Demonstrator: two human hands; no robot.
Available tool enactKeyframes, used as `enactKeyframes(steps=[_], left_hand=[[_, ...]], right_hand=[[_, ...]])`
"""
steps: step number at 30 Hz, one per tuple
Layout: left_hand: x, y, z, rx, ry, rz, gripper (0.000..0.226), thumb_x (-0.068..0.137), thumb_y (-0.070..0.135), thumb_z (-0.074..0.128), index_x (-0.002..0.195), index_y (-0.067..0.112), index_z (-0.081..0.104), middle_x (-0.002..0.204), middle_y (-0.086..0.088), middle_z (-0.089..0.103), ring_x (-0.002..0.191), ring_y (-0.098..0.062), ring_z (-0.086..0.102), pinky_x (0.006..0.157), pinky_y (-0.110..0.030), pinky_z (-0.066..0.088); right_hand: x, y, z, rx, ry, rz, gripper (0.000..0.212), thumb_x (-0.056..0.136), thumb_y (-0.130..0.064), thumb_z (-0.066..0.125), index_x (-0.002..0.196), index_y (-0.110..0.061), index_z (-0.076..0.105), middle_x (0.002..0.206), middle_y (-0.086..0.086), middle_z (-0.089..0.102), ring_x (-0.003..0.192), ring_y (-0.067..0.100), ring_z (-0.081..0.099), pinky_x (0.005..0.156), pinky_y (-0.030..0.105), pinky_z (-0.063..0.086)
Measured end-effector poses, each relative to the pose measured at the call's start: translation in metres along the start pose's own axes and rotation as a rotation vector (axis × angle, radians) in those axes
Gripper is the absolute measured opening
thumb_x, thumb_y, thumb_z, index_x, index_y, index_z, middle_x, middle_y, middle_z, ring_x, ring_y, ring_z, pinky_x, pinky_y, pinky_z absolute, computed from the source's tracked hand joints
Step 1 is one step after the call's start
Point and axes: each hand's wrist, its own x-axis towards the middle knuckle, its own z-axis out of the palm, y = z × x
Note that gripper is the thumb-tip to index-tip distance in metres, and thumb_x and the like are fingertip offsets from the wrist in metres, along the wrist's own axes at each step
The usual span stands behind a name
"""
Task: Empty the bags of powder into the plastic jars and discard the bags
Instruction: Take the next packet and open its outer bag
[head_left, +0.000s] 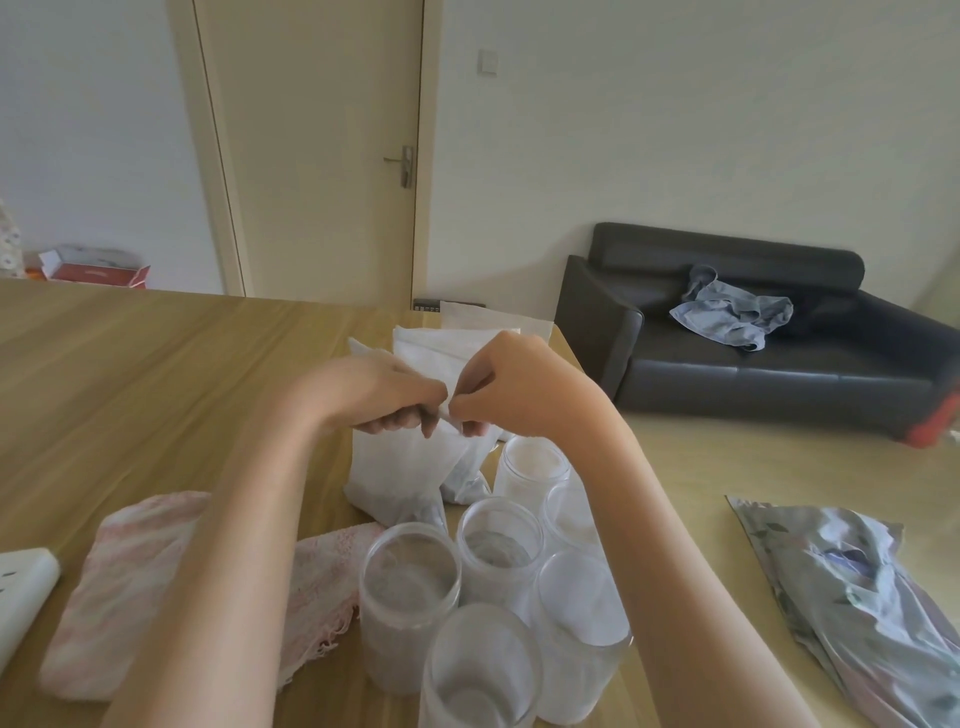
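1. My left hand (387, 397) and right hand (511, 392) meet knuckle to knuckle above the table, each pinching the top edge of the same bag of powder (400, 475), thumbs and fingers curled onto its rim.
2. The bag hangs straight below my hands, long axis upright, its full bottom resting on the wooden table (156, 374). Both hands are equally near; neither leads.
3. The plastic jars (410, 577) stand clustered just nearer to me than the bag and slightly to my right, mouths up, lids off.
4. More white bags (452, 343) lie beyond my hands.
5. I judge the seam must be pulled apart sideways, then the bag tipped toward me over a jar.
6. A pink towel (119, 587) lies under my left forearm.
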Motion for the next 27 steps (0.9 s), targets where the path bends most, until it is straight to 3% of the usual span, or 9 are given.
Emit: enactKeyframes(steps=[9, 16, 19, 23, 27], left_hand=[[0.0034, -0.0040, 0.0011, 0.003, -0.020, 0.080, 0.036, 0.094, 0.022, 0.052, 0.061, 0.015, 0.064, 0.048, 0.008, 0.047, 0.041, -0.004, 0.037, 0.045, -0.011, 0.034], [0.0062, -0.0052, 0.0009, 0.002, -0.045, 0.091, 0.035, 0.094, 0.024, 0.052, 0.062, 0.015, 0.063, 0.051, 0.006, 0.049, 0.044, -0.006, 0.038, 0.054, -0.017, 0.035], [0.0058, -0.0085, -0.0015, -0.014, -0.010, 0.090, 0.038, 0.092, 0.025, 0.053, 0.056, 0.017, 0.063, 0.051, 0.005, 0.050, 0.045, -0.007, 0.040, 0.059, -0.021, 0.036], [0.0059, -0.0087, -0.0023, -0.026, -0.009, 0.092, 0.036, 0.088, 0.029, 0.054, 0.055, 0.015, 0.062, 0.051, 0.004, 0.049, 0.048, -0.010, 0.039, 0.060, -0.023, 0.036], [0.0074, -0.0067, 0.0014, -0.018, 0.025, 0.087, 0.038, 0.087, 0.033, 0.055, 0.055, 0.016, 0.061, 0.051, 0.004, 0.049, 0.046, -0.009, 0.039, 0.061, -0.023, 0.036]], right_hand=[[-0.0013, -0.0006, 0.0015, -0.077, 0.084, 0.033, 0.017, 0.077, -0.019, 0.065, 0.071, -0.008, 0.076, 0.062, 0.001, 0.067, 0.045, 0.007, 0.043, 0.050, 0.019, 0.040], [-0.0010, -0.0017, 0.0021, -0.121, 0.120, 0.022, 0.017, 0.079, -0.018, 0.065, 0.068, -0.008, 0.073, 0.046, -0.009, 0.054, 0.035, 0.004, 0.045, 0.040, 0.010, 0.038], [-0.0024, -0.0011, -0.0028, -0.091, 0.037, -0.031, 0.015, 0.083, -0.014, 0.060, 0.079, -0.008, 0.072, 0.065, 0.002, 0.068, 0.046, 0.007, 0.048, 0.047, 0.016, 0.041], [-0.0039, -0.0013, -0.0039, -0.066, -0.031, -0.076, 0.017, 0.092, -0.019, 0.056, 0.095, -0.012, 0.071, 0.080, 0.003, 0.073, 0.065, 0.015, 0.061, 0.067, 0.029, 0.055], [-0.0038, -0.0007, -0.0020, -0.072, 0.017, -0.065, 0.017, 0.088, -0.014, 0.059, 0.087, -0.009, 0.075, 0.079, 0.005, 0.074, 0.062, 0.016, 0.060, 0.060, 0.026, 0.053]])
